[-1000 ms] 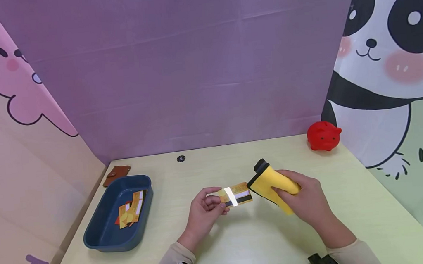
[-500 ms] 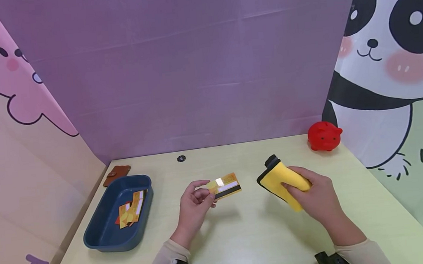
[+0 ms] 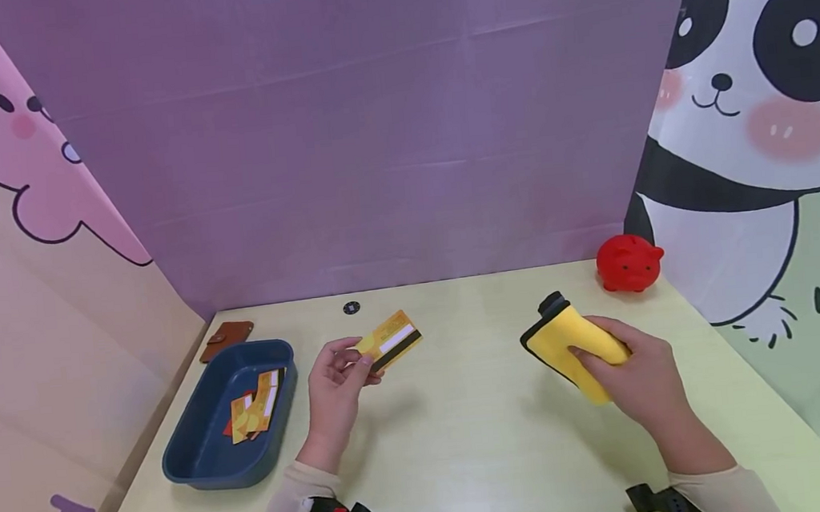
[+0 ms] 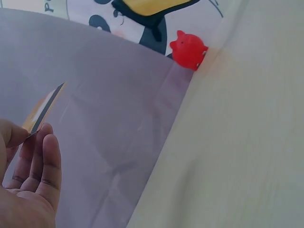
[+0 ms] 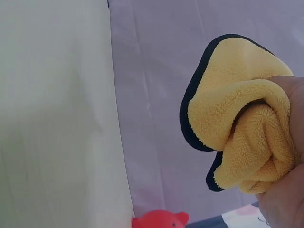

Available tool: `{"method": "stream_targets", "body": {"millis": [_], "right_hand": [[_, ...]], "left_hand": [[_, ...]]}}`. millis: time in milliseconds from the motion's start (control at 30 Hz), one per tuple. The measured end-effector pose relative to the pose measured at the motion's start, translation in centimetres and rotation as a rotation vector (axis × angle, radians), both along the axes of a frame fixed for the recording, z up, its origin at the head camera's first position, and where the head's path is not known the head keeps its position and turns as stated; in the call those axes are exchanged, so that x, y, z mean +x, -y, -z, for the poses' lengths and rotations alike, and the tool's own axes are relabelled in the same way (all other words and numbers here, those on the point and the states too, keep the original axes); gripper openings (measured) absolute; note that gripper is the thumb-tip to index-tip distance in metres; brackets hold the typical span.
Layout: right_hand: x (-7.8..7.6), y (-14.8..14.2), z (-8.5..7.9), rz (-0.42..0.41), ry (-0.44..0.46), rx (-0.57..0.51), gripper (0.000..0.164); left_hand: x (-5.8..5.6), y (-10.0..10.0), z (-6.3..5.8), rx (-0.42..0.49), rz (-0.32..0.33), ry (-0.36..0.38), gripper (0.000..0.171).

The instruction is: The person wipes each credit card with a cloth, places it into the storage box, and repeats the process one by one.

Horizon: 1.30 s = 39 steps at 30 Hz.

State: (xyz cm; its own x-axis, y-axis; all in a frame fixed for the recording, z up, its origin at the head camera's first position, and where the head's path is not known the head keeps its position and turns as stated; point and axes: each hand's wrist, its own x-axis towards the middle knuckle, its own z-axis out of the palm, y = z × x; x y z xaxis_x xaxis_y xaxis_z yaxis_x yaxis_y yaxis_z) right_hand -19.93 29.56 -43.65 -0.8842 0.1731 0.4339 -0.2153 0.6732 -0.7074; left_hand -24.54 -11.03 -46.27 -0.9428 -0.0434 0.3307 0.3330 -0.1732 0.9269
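Between thumb and fingers my left hand pinches a gold bank card by its near left corner, raised over the table. The card's dark stripe and white strip face up in the head view; the left wrist view shows the card almost edge-on. My right hand grips a bunched yellow cloth with a black border, also above the table. Folds of the cloth bulge out of the hand in the right wrist view. A wide gap separates card and cloth.
A blue basin at left has several gold and red cards in it. Behind it lies a brown leather wallet. A small black disc lies at the table's back edge, a red piggy bank at back right.
My left hand has carried the bank card left and up, away from the cloth, and the card has tilted. My right hand has shifted right with the cloth.
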Motion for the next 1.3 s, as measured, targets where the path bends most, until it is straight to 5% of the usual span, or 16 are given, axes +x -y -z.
{"method": "stream_targets", "body": {"millis": [533,800,1133,1300], "right_hand": [[0.2,-3.2,-0.1,0.129,0.086,-0.027,0.057],[0.2,-4.6,0.3,0.169,0.112,-0.058,0.059],[0.1,-5.0,0.8,0.175,0.159,-0.082,0.063],[0.2,-4.9,0.9,0.163,0.154,-0.083,0.062]], "left_hand": [[-0.3,6.5,-1.9,0.02,-0.312,-0.047,0.027],[-0.3,11.1,-2.0,0.064,-0.396,-0.065,0.032],[0.4,16.0,-1.7,0.045,-0.493,0.146,0.029],[0.9,17.3,-1.8,-0.056,-0.515,0.256,0.031]]}}
